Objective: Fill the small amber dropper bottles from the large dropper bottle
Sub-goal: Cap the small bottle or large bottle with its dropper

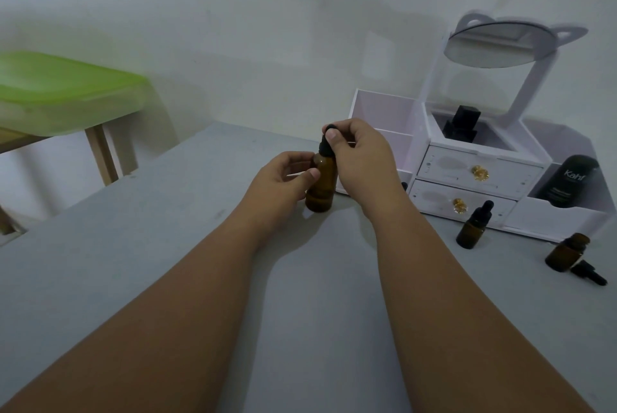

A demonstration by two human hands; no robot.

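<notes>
The large amber dropper bottle (321,185) stands upright on the grey table (167,229). My left hand (282,175) holds its body between thumb and fingers. My right hand (359,155) pinches the black dropper cap (328,138) on top of it. To the right stands a small amber bottle (472,227) with its black dropper on. Further right a second small amber bottle (566,253) stands uncapped, and its black dropper (589,273) lies on the table beside it.
A white organiser (474,172) with two drawers and a tilted mirror (494,45) stands at the back right, holding a black perfume bottle (462,128) and a black Kahf bottle (571,180). A green-lidded tub (60,92) sits on a wooden stand at left.
</notes>
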